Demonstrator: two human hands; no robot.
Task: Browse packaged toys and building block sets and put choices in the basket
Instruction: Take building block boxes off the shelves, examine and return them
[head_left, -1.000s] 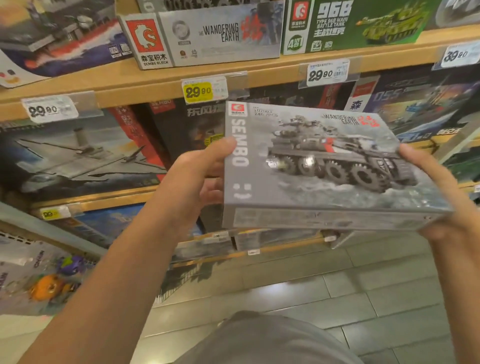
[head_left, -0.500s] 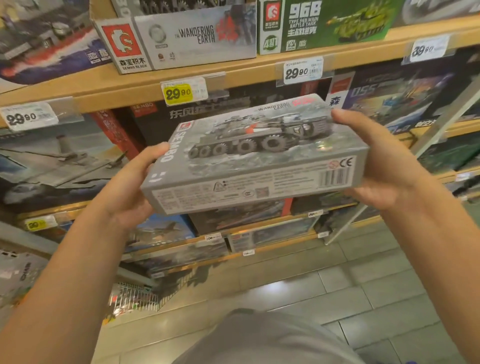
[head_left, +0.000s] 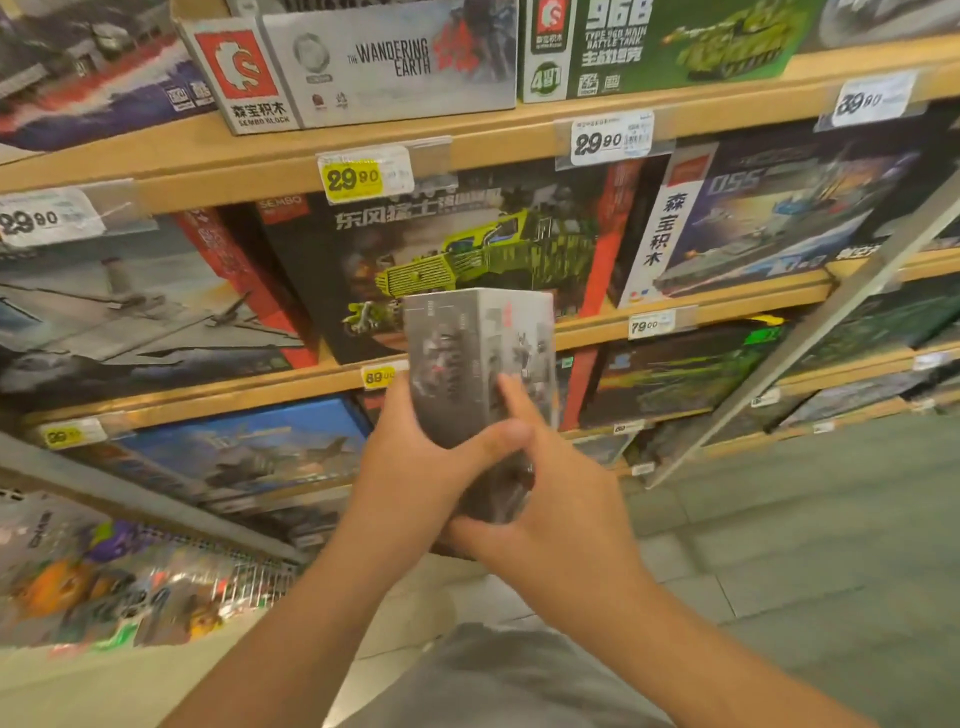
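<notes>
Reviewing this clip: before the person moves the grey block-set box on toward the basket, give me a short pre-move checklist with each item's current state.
1. Both hands on the grey box: ok. The left hand wraps its lower left side and the right hand its lower right.
2. Box held clear of the shelf boxes: ok, it is out in front of the green truck box.
3. Box orientation: ok, it stands on end with a narrow side toward the camera.
4. Print readable for checking the choice: not ok, it is motion-blurred.
5. Basket location: cannot tell, none is clearly in view.
6. Floor ahead free of obstacles: ok.
</notes>
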